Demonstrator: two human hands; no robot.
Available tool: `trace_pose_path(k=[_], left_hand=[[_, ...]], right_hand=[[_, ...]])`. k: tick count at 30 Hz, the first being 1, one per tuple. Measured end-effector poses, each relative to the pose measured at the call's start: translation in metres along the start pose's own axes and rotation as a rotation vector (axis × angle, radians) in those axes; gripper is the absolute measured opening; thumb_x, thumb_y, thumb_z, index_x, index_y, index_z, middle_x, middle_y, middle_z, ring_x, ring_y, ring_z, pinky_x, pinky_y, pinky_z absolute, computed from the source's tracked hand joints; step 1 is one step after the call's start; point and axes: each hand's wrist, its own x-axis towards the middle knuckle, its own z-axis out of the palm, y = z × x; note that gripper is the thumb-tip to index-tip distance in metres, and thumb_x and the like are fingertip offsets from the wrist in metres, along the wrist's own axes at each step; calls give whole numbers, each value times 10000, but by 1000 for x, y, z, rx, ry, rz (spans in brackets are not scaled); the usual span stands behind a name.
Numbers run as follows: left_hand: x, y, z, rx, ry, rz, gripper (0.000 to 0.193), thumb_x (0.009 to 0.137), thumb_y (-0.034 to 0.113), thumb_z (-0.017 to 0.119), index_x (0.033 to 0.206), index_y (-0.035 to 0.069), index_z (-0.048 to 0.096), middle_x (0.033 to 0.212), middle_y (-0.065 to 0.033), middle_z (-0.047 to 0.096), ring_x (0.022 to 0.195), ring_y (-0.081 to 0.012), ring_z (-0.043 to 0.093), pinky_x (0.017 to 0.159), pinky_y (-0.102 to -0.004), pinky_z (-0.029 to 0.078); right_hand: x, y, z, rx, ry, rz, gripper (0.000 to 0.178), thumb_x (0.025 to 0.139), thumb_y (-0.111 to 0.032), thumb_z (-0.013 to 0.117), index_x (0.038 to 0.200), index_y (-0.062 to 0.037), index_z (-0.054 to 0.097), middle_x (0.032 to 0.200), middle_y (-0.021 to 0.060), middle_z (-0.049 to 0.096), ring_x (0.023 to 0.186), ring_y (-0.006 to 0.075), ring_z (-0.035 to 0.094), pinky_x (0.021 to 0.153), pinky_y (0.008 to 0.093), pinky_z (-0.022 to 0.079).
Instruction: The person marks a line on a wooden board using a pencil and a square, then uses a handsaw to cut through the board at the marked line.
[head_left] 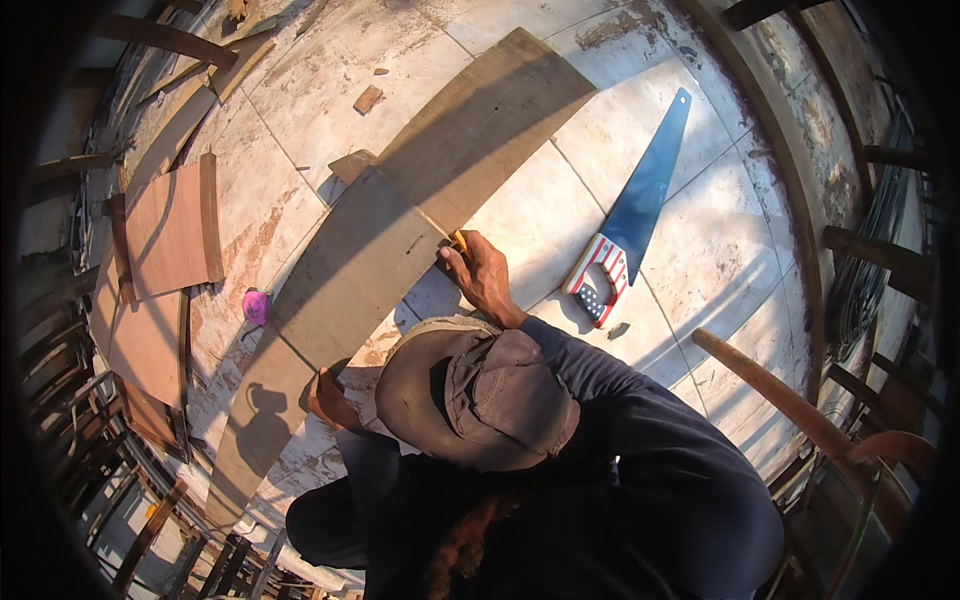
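A long wooden plank (485, 125) lies slantwise on the floor, with a shorter board (350, 255) laid across its middle. My right hand (482, 275) pinches a yellow pencil (460, 240) at the short board's right corner, where its end meets the plank. At the board's near end, my left hand (332, 400) grips the wood's edge, its thumb on top and the other fingers partly hidden. To the right of my right hand, a handsaw (645, 190) with a blue blade and a striped, starred handle rests on the tiles.
A small pink rounded object (256, 307) sits left of the boards. Reddish wood panels (175, 230) lean farther left, and a wood scrap (368, 99) lies beyond. A curved wooden pole (770, 390) juts in at the right, near coiled dark wire (868, 270).
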Motion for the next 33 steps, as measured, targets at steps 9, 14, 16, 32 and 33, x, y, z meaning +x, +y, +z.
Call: trace_pose_path(k=[9, 14, 16, 32, 33], left_hand=[[-16, 5, 23, -44, 18, 69, 339, 940, 274, 596, 847, -46, 656, 789, -53, 589, 714, -110, 563, 611, -240, 471], [-3, -24, -5, -98, -204, -94, 561, 1026, 387, 324, 1156, -79, 607, 1120, -189, 644, 1007, -286, 614, 938, -398, 468], [-8, -24, 6, -306, -194, -167, 442, 1006, 298, 440, 1126, -95, 600, 1098, -191, 636, 977, -252, 620, 887, -343, 504], [-22, -30, -4, 281, -21, 307, 259, 1001, 123, 482, 1051, -89, 622, 969, -269, 660, 869, -364, 650, 794, -383, 510], [-25, -22, -4, 297, -40, 298, 270, 1002, 137, 482, 1049, -87, 624, 970, -272, 660, 875, -380, 650, 796, -390, 510]], right_hand=[[2, 8, -1, 112, 39, 94, 284, 883, -239, 721, 1003, -4, 614, 695, 64, 558, 630, 124, 465, 592, 287, 425], [1, 3, 4, 181, 83, 69, 254, 885, -223, 708, 976, -9, 608, 661, 97, 552, 602, 165, 498, 583, 308, 432], [5, 9, -1, 138, 115, 46, 222, 886, -210, 694, 941, -15, 602, 655, 131, 565, 588, 201, 539, 581, 333, 446], [12, -2, 9, 215, -2, 59, 282, 906, -282, 690, 931, -12, 613, 669, 23, 516, 625, 108, 437, 580, 272, 392], [12, -2, 8, 221, 4, 58, 282, 906, -282, 690, 931, -12, 613, 669, 23, 516, 625, 108, 437, 580, 272, 392]])
